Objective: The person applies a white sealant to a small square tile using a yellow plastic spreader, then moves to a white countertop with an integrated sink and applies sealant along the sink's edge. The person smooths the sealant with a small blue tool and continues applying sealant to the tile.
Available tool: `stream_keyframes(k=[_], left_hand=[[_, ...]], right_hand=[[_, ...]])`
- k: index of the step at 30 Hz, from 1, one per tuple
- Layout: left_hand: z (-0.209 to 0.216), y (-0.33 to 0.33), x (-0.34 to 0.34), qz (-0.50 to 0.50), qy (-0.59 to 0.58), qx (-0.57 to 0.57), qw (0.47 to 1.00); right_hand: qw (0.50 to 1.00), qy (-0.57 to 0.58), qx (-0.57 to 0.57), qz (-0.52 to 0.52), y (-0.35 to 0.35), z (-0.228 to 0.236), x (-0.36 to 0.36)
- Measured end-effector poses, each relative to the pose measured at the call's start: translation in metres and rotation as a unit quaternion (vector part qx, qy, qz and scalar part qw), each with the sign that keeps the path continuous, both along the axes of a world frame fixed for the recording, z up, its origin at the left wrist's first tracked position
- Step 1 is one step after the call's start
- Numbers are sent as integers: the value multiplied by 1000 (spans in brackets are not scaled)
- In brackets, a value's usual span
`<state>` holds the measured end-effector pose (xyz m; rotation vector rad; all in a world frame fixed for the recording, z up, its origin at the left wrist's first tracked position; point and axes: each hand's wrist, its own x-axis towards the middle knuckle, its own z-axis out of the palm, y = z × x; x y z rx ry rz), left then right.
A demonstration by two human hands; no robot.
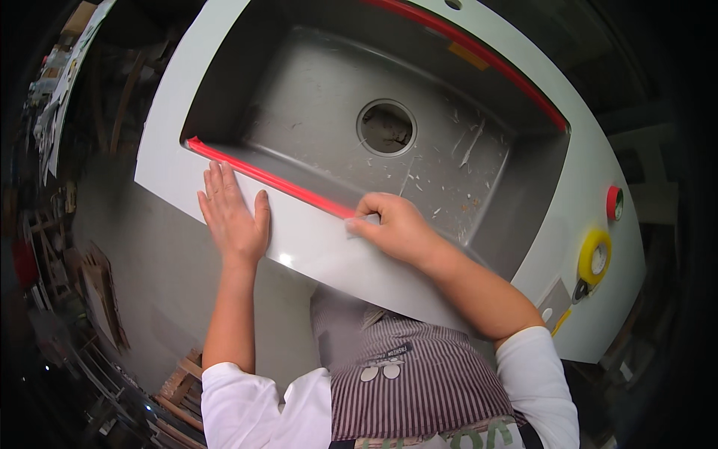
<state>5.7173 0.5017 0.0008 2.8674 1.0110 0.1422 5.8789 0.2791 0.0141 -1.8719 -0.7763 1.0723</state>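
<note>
A strip of red tape (pixel 269 179) runs along the near rim of a grey metal sink (pixel 321 97) set in a white countertop (pixel 168 142). My left hand (pixel 234 213) lies flat on the countertop's near edge, fingers out, their tips by the tape. Farther right, my right hand (pixel 396 228) is closed in a pinch at the strip's visible right end. Between thumb and fingers shows a small thin pale piece (pixel 360 224); its kind is unclear. Past my right hand the near rim is partly hidden by hand and forearm.
More red tape (pixel 479 45) lines the sink's far rim. A drain hole (pixel 386 127) and pale scraps are in the basin. On the right of the countertop are a red tape roll (pixel 614 203), a yellow tape roll (pixel 596 257) and a flat grey piece (pixel 552 303). Wood scraps (pixel 101 295) stand left.
</note>
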Motion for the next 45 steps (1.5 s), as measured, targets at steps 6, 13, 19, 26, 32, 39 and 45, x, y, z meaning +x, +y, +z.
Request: stream_keyframes(k=[6, 13, 19, 26, 32, 39, 45], left_hand=[[-2, 0, -2, 14, -7, 3, 1000], [-5, 2, -1, -3, -18, 9, 1000], [-2, 0, -2, 12, -23, 10, 1000], [-4, 4, -4, -6, -13, 10, 1000], [-1, 0, -3, 9, -14, 15, 1000], [-1, 4, -2, -2, -13, 7, 1000], [-1, 1, -3, 10, -38, 2, 999]], right_hand=[[993, 57, -102, -11, -55, 3, 3], [999, 1, -4, -49, -5, -11, -13], [992, 30, -93, -80, -57, 2, -14], [998, 50, -1, -48, 4, -12, -11], [985, 121, -119, 39, -25, 2, 21], [983, 110, -82, 120, 33, -5, 27], [972, 54, -125, 190, 3, 0, 42]])
